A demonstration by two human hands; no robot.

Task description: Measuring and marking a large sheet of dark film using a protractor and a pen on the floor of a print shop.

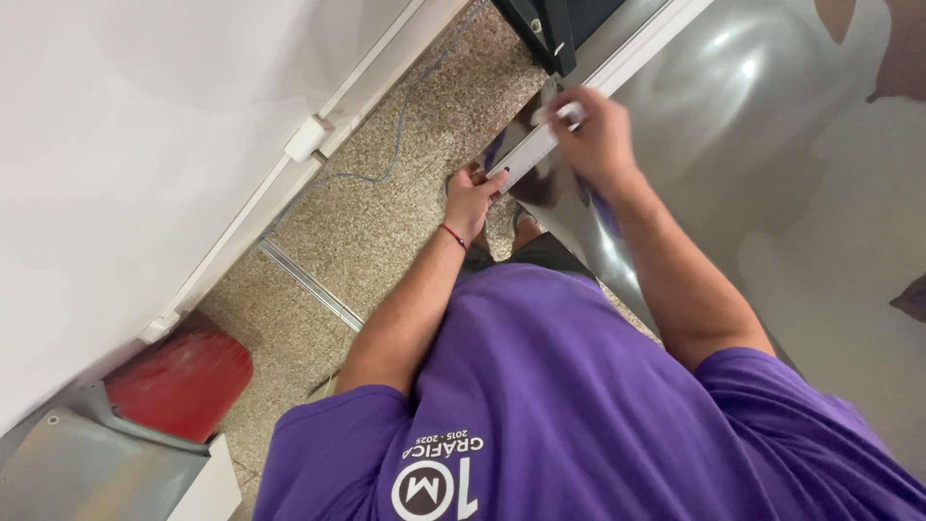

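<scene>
A large sheet of silvery reflective film (733, 106) fills the upper right of the view, hanging against a pale surface and mirroring soft light, its lower edge curling near the person's legs. To the left stands a white wall (125, 164) with a white cable channel (289, 164) running slantwise along its foot, and between wall and film lies a speckled stone floor (386, 212) with a thin blue cable (400, 125) trailing across it and a metal floor strip (309, 280). The person's purple shirt (559, 405) takes up the lower middle. At the lower left sits a red rounded object (183, 381) beside a grey curved sheet (77, 463). A dark frame corner (555, 29) shows at the top. A pale straight ruler (535, 154) lies slantwise along the film's left edge. The right hand (598, 140) presses down on the ruler's upper part, its fingers closed around a small white tool (569, 113) whose kind I cannot tell through blur. The left hand (471, 198), a red cord bracelet (453, 236) at the wrist, pinches the ruler's lower end. The two hands are a little apart along it.
</scene>
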